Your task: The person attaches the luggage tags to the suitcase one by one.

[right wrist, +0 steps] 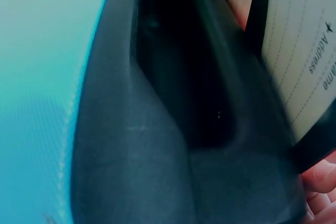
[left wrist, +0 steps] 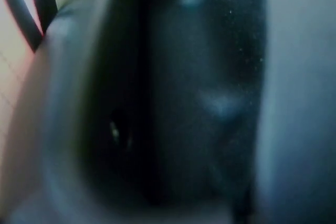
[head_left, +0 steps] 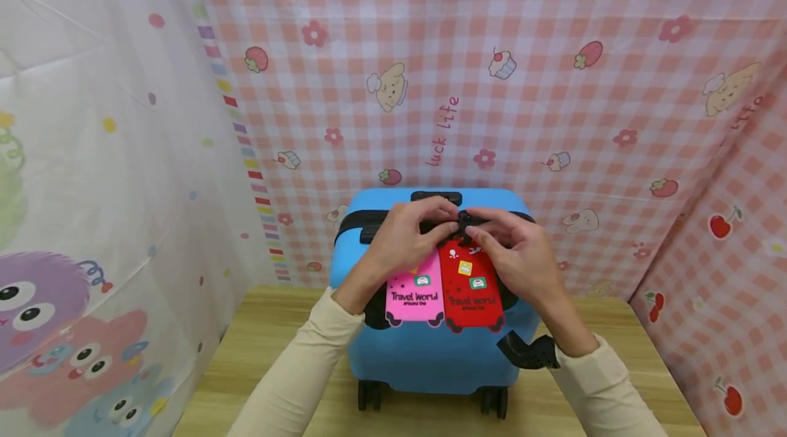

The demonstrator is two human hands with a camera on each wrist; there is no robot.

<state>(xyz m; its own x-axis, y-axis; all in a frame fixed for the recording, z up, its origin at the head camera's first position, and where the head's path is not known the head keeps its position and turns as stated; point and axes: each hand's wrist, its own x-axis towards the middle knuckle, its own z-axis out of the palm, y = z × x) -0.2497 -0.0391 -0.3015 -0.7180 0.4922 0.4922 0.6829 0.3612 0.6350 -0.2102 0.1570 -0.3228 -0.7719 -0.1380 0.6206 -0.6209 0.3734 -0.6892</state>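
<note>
A light-blue suitcase [head_left: 433, 355] stands upright with a black strap [head_left: 353, 220] across its top. Two luggage tags hang at its front, a pink one [head_left: 415, 297] and a red one [head_left: 473, 293], both printed "Travel World". Above the red tag, my right hand [head_left: 522, 256] pinches a small black fastening piece [head_left: 464, 222] between thumb and forefinger. From the other side my left hand [head_left: 402, 235] pinches at the same black piece, thumb and forefinger meeting there. The right wrist view shows a tag's back [right wrist: 304, 51] with name and address lines beside a black recessed part [right wrist: 184, 66].
The suitcase's wheels [head_left: 494, 401] rest on a wood-grain tabletop [head_left: 270, 355]. A pink checked cloth [head_left: 492, 116] hangs behind, with a white patterned cloth [head_left: 135, 184] at left. A black curved piece [head_left: 529, 350] sits at the right wrist. The left wrist view is dark and blurred.
</note>
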